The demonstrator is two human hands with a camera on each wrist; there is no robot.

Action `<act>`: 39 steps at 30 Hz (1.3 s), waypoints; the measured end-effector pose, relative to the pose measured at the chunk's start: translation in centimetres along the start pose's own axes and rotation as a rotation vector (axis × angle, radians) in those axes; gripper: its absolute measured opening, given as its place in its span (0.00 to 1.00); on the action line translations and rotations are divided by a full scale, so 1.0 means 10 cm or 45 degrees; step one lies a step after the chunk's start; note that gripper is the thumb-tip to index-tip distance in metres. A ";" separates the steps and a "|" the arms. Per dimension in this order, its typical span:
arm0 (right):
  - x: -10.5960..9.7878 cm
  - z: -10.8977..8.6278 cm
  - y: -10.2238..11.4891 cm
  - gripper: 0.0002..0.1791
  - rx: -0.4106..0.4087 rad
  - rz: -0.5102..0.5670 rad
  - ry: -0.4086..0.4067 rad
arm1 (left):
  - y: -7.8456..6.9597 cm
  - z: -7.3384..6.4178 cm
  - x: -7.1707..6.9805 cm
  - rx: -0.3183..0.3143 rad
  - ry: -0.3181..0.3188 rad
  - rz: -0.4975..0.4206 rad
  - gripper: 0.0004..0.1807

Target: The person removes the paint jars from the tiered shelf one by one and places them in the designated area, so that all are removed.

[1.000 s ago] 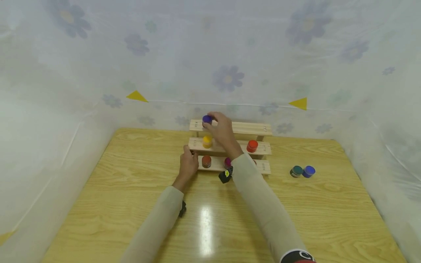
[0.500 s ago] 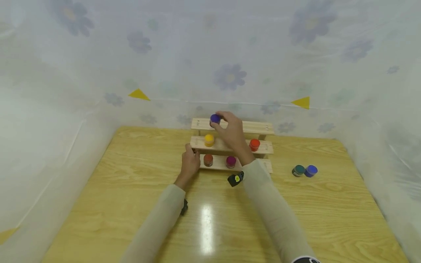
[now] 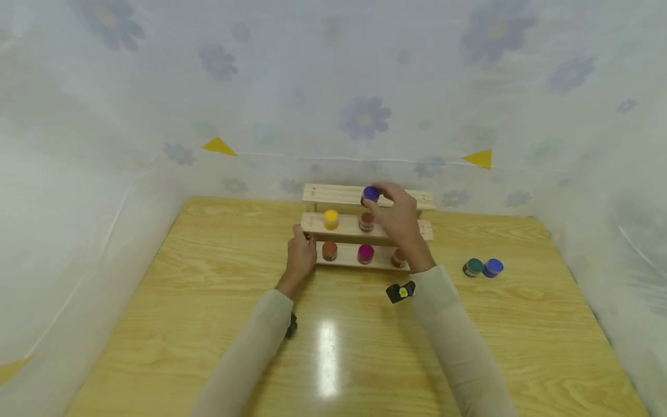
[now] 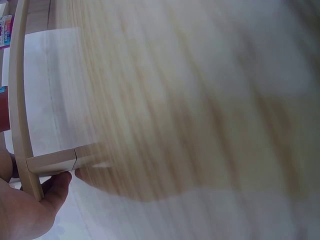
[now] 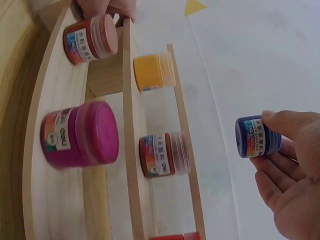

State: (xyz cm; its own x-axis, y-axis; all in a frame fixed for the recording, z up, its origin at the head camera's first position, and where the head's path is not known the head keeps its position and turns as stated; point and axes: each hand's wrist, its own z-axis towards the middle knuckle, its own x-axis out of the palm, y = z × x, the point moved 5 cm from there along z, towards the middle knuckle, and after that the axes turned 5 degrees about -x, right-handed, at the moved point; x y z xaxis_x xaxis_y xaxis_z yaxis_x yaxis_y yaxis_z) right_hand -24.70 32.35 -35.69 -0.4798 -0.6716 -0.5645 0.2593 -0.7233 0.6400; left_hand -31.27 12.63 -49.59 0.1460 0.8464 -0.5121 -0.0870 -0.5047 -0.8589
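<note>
Flowery, wrinkly sheeting (image 3: pixel 292 75) behind a shiny wood-grain worktop (image 3: pixel 208 301). Right hand (image 3: pixel 398 217) pinches a purple-blue jar (image 3: pixel 370 195) by its sides just above the top step of a pale wooden rack (image 3: pixel 333 193), probably so the base stays free. Left of that, the left hand (image 3: pixel 300 255) grips the rack's end, I'd guess to steady it. Below the right hand: squat, clear-lidded yellow jar (image 3: pixel 330 219) and brown jar (image 3: pixel 367 222), then a magenta jar (image 3: pixel 366 253). Off to its right, a green jar (image 3: pixel 473 267) sits beside a blue jar (image 3: pixel 493 267).

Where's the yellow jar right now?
In the head view, the yellow jar stands near the left end of the middle shelf, left of a brown jar.
</note>
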 end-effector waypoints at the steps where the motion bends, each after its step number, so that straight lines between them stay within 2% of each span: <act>1: -0.02 -0.01 -0.02 0.21 0.002 0.004 -0.008 | 0.00 0.00 0.00 0.006 -0.002 0.004 0.15; 4: -0.07 -0.04 -0.05 0.21 -0.003 0.014 -0.038 | 0.01 0.01 -0.01 0.016 -0.002 0.008 0.15; 12: -0.21 -0.11 -0.12 0.22 0.028 -0.013 -0.069 | 0.03 0.02 0.00 -0.023 0.013 -0.007 0.15; 21: -0.40 -0.21 -0.21 0.22 -0.028 -0.049 -0.144 | 0.01 0.00 -0.01 -0.010 0.024 -0.010 0.15; 29: -0.55 -0.33 -0.34 0.23 0.066 -0.031 -0.156 | 0.02 0.00 0.00 0.004 0.022 -0.001 0.15; 39: -0.81 -0.51 -0.54 0.22 0.150 -0.046 -0.231 | 0.00 0.01 0.00 0.012 0.020 -0.002 0.15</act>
State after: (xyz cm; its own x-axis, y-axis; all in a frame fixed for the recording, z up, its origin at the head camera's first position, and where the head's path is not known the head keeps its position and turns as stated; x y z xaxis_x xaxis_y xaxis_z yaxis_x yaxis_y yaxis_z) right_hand -17.92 40.90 -37.21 -0.6326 -0.5981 -0.4919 0.1445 -0.7152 0.6838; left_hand -31.36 12.65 -49.61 0.1617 0.8443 -0.5109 -0.0959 -0.5018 -0.8596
